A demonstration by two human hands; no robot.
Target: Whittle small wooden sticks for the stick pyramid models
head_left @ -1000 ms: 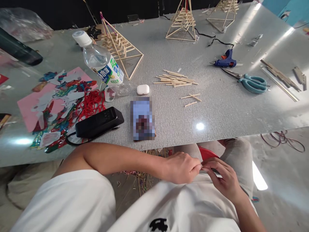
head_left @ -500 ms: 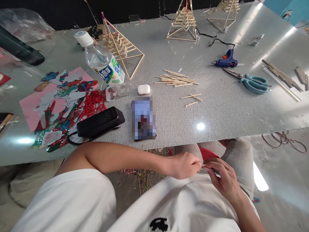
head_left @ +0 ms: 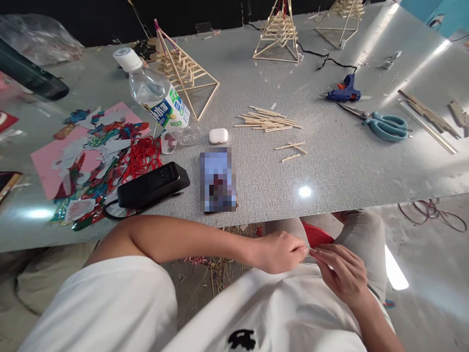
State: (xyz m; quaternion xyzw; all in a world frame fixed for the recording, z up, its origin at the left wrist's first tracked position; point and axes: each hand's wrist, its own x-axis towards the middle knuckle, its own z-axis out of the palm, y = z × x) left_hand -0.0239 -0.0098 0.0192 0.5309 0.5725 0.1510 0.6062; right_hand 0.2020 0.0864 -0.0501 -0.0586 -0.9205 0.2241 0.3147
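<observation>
Below the table's front edge, over my lap, my left hand (head_left: 281, 252) is closed, its fingers curled and its fingertips pinched together. My right hand (head_left: 342, 270) meets it there, thumb and forefinger pressed together. Something tiny and pale shows between the two sets of fingertips, too small to name. On the table ahead lie a pile of thin wooden sticks (head_left: 269, 120) and a few shorter sticks (head_left: 292, 151) nearer the edge. Both hands are apart from these. A phone (head_left: 219, 181) with a blurred screen lies left of the short sticks.
Left stand a plastic bottle (head_left: 157, 98), a black device (head_left: 154, 185), red string (head_left: 142, 156) and coloured scraps. Stick pyramids (head_left: 188, 80) stand at the back. On the right are a blue glue gun (head_left: 344, 91), scissors (head_left: 388, 126) and wooden strips (head_left: 428, 115). A white case (head_left: 218, 135) sits behind the phone.
My right hand has shifted slightly, its fingers lying flatter and closer together. My left hand stays almost in place, and the things on the table have not moved.
</observation>
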